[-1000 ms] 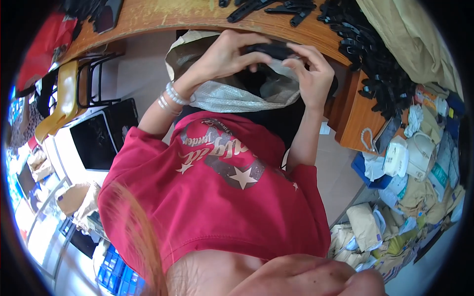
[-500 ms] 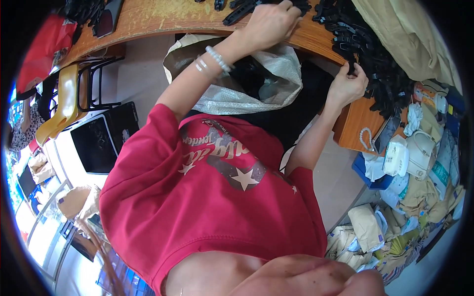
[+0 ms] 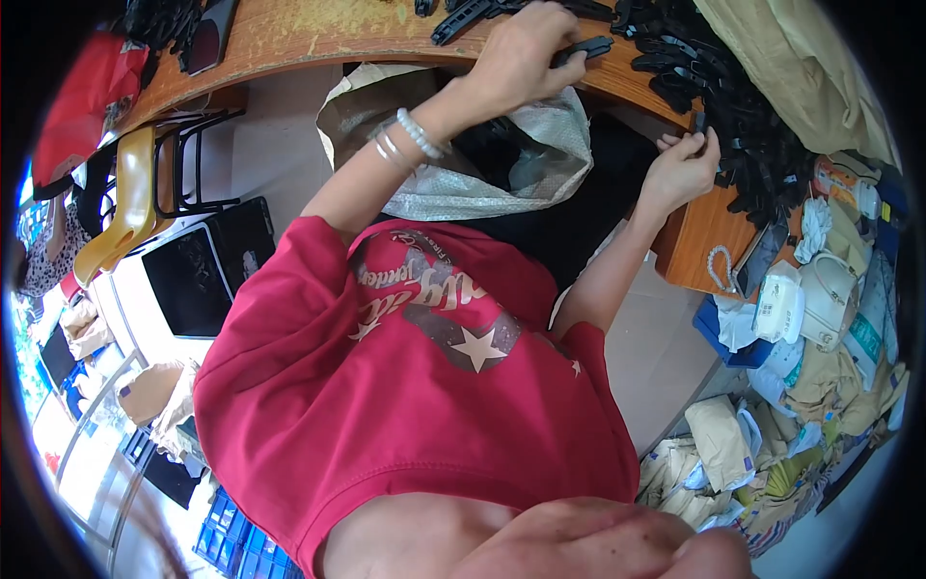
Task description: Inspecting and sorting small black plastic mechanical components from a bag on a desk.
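My left hand (image 3: 521, 60), wearing a beaded bracelet, is closed over the wooden table's near edge. Between its thumb and fingers is a black plastic piece (image 3: 586, 48), narrow and elongated; its exact kind is unclear. Farther right, my right hand (image 3: 683, 172) has its fingertips pinched on a small dark plastic piece (image 3: 700, 122) beside a big heap of similar black pieces (image 3: 762, 145). More black strips (image 3: 461, 21) lie on the table (image 3: 328, 31) just beyond my left hand. Below the edge, a white woven sack (image 3: 463, 200) gapes with dark contents inside.
A brown cloth or sack (image 3: 801, 68) borders the heap at the right. Near the table's right corner lie a beaded bracelet (image 3: 715, 268) and a phone (image 3: 760, 259). Packages and a blue bin (image 3: 723, 343) crowd that side. A yellow chair (image 3: 135, 193) stands at the left.
My left hand has turned and drawn slightly nearer, and a black plastic piece now shows in its fingers. My right hand stays near the heap, its fingers shifted slightly.
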Tool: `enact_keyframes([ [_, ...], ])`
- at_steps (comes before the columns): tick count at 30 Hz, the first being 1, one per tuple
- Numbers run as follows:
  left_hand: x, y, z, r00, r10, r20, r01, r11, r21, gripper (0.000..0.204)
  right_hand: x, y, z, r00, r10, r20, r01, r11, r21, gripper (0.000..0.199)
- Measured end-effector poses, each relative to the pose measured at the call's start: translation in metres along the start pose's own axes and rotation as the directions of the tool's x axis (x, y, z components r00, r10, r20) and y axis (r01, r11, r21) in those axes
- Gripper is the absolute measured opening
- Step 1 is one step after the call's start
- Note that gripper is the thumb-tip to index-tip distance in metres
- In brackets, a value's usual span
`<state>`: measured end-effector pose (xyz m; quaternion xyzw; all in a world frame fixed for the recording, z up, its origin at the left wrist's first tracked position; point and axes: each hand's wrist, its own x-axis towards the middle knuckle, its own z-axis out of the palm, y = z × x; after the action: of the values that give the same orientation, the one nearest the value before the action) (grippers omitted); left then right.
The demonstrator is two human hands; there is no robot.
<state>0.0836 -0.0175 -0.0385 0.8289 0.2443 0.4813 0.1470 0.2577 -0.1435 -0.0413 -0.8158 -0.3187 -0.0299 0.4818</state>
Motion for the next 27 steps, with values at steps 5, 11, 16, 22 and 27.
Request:
enact_keyframes([
  [5, -0.015, 0.031, -0.019, 0.711, -0.426, 0.56, 0.703, 0.404, -0.585, 0.019, -0.028, -0.042, -0.01, 0.963, -0.112, 0.247, -0.054, 0.814, 0.579, 0.027],
  [11, -0.023, 0.036, -0.027, 0.743, -0.415, 0.525, 0.667, 0.526, -0.528, 0.019, -0.036, -0.058, 0.006, 0.8, -0.475, 0.365, 0.399, 0.877, 0.267, 0.024],
  [16, -0.03, 0.027, -0.046, 0.677, -0.42, 0.604, 0.729, 0.267, -0.631, 0.016, -0.039, -0.071, 0.007, 0.77, -0.342, 0.539, 0.17, 0.923, 0.344, 0.024],
  [22, -0.045, 0.003, -0.061, 0.556, -0.557, 0.617, 0.76, 0.04, -0.648, 0.041, -0.045, -0.079, 0.004, 0.729, -0.254, 0.636, -0.289, 0.728, 0.621, 0.029],
  [27, -0.051, -0.003, -0.065, 0.448, -0.578, 0.682, 0.741, -0.187, -0.645, 0.037, -0.05, -0.084, 0.001, 0.589, -0.192, 0.785, -0.572, 0.588, 0.572, 0.028],
])
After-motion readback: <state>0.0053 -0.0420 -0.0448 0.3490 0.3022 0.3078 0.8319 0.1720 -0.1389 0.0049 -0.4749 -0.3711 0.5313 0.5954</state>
